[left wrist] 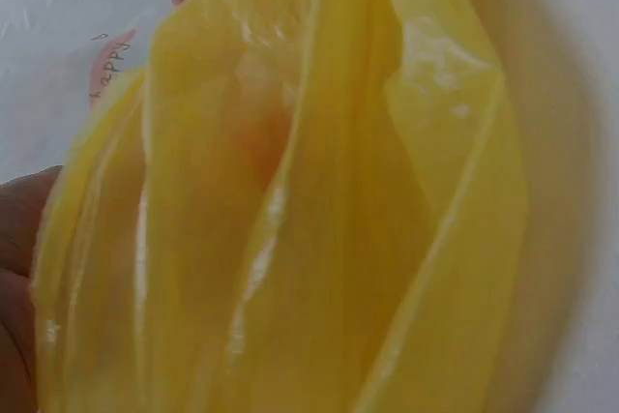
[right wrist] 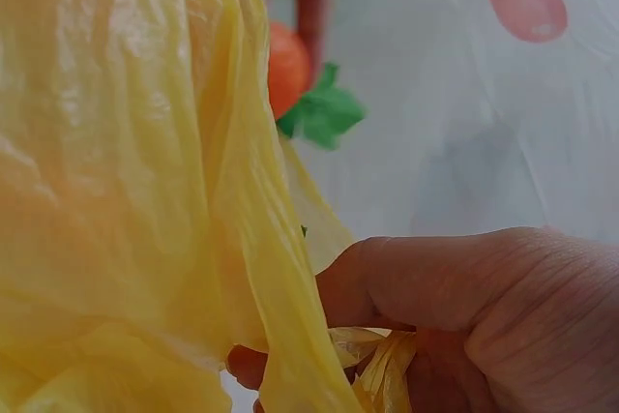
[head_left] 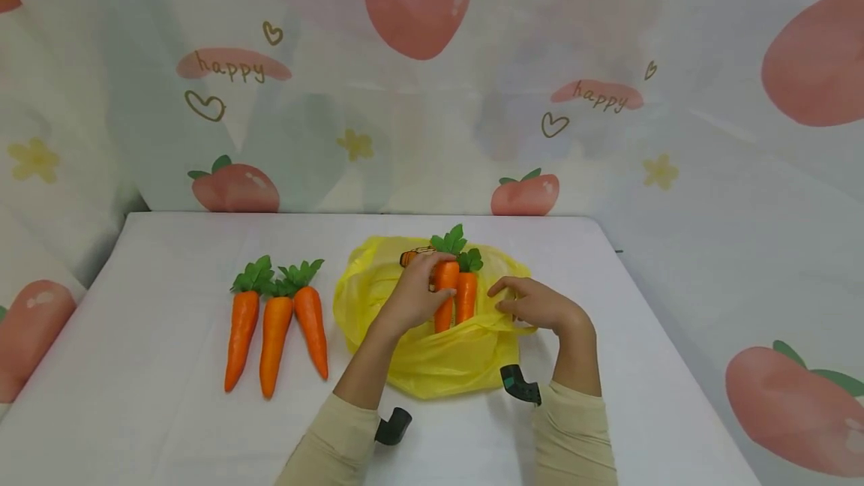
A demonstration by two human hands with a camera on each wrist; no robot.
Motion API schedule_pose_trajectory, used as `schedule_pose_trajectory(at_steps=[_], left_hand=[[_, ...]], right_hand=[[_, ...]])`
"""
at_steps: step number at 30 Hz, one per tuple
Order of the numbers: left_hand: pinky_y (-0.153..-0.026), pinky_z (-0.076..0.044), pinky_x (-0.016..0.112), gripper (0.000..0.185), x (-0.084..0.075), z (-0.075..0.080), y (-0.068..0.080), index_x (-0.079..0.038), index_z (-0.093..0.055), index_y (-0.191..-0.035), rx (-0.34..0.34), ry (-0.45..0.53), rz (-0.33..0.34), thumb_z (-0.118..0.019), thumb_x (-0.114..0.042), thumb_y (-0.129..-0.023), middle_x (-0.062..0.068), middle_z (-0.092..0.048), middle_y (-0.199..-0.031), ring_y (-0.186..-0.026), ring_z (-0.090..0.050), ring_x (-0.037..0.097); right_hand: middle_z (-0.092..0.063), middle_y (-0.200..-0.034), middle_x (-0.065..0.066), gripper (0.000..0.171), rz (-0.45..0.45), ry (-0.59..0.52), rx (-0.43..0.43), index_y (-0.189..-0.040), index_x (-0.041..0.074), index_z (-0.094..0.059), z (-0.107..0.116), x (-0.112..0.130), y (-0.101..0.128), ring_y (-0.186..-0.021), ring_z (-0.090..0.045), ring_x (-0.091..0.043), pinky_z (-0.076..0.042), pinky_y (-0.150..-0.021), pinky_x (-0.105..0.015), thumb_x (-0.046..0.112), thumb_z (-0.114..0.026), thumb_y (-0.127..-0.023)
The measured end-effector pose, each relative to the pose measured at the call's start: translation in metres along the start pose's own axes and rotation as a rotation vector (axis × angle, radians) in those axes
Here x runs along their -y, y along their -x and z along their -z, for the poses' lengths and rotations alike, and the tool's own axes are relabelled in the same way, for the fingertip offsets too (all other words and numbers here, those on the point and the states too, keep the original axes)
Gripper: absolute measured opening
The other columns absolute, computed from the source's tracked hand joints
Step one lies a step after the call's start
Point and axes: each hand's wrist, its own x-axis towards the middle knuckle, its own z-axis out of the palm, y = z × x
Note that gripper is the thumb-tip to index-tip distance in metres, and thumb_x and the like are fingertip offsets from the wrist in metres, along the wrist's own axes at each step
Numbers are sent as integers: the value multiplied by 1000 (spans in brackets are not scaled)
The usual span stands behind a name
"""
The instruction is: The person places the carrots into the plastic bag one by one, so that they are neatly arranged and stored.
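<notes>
A yellow plastic bag (head_left: 432,362) lies on the white table (head_left: 169,426), mouth facing away. Two orange carrots with green tops stick out of it. My left hand (head_left: 425,287) grips the left carrot (head_left: 445,280); the other carrot (head_left: 466,302) lies right beside it. My right hand (head_left: 506,306) pinches the bag's near rim at the right. In the right wrist view the right hand (right wrist: 387,336) holds a bunched strip of the bag (right wrist: 126,162), with a carrot (right wrist: 288,65) beyond. The left wrist view is filled by the bag (left wrist: 319,210).
Three more carrots (head_left: 275,340) lie side by side on the table left of the bag, tops pointing away. A patterned cloth backdrop (head_left: 418,96) hangs behind the table and around its sides. Black wrist mounts (head_left: 520,383) sit at both forearms.
</notes>
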Motion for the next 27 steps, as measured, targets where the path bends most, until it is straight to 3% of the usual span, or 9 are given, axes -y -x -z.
schedule_pose_trajectory(at_steps=[5, 16, 22, 27], left_hand=[[-86, -56, 41, 47, 16, -8, -4, -8, -60, -141, 35, 31, 94, -73, -2, -96, 16, -48, -143, -111, -58, 30], [-108, -43, 54, 46, 28, -17, -10, -6, -63, -139, 16, -112, 80, -78, -10, -95, 21, -51, -145, -134, -49, 40], [-100, -50, 52, 54, 14, -4, -2, -11, -56, -148, 56, -119, 113, -74, -18, -98, 23, -41, -147, -123, -55, 39], [-94, -53, 46, 55, -11, 24, 13, -14, -53, -150, 128, -89, 12, -73, -17, -100, 16, -45, -143, -120, -56, 38]], right_hand=[[-60, -104, -11, 32, 28, 21, 13, -132, 3, -63, 0, 0, -1, -92, -60, -33, -54, -83, -47, 17, -57, -104], [-60, -104, -10, 30, 9, 30, -2, -131, 7, -65, -1, -3, -4, -90, -60, -29, -53, -81, -43, 16, -59, -103], [-61, -104, -10, 29, 8, 25, -3, -130, 7, -65, -1, -1, -3, -91, -60, -31, -54, -83, -46, 16, -59, -103], [-60, -103, -10, 30, 11, 28, 0, -131, 6, -65, -1, -3, -3, -92, -59, -32, -53, -84, -48, 17, -59, -104]])
